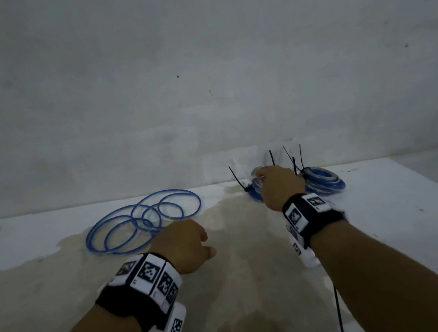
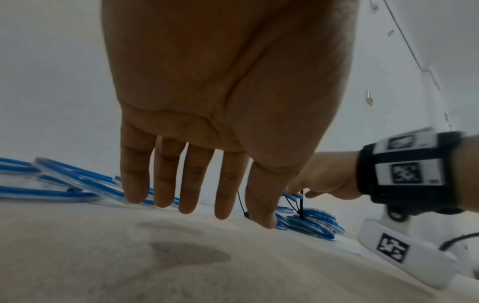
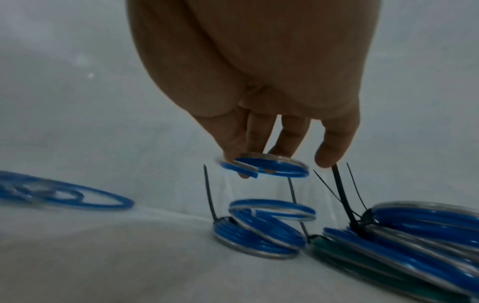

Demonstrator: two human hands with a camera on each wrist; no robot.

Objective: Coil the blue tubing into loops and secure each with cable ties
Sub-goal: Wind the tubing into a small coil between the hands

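Loose blue tubing (image 1: 143, 222) lies in several open loops at the table's left. My right hand (image 1: 265, 179) reaches to the back of the table and pinches the top loop of blue tubing (image 3: 264, 168), with thumb and fingers (image 3: 272, 160) round it. That loop rises like a spring from a small tied coil (image 3: 259, 237) lying below. Black cable ties (image 3: 210, 196) stick up from the coil. My left hand (image 1: 187, 243) hovers over the table with straight fingers (image 2: 199, 205) and holds nothing, just right of the loose loops (image 2: 64, 184).
More tied blue coils (image 1: 325, 183) with upright black tie tails (image 3: 342, 203) lie right of my right hand. The white table (image 1: 395, 223) has a beige stained patch in the middle. A grey wall (image 1: 198, 82) stands right behind the coils.
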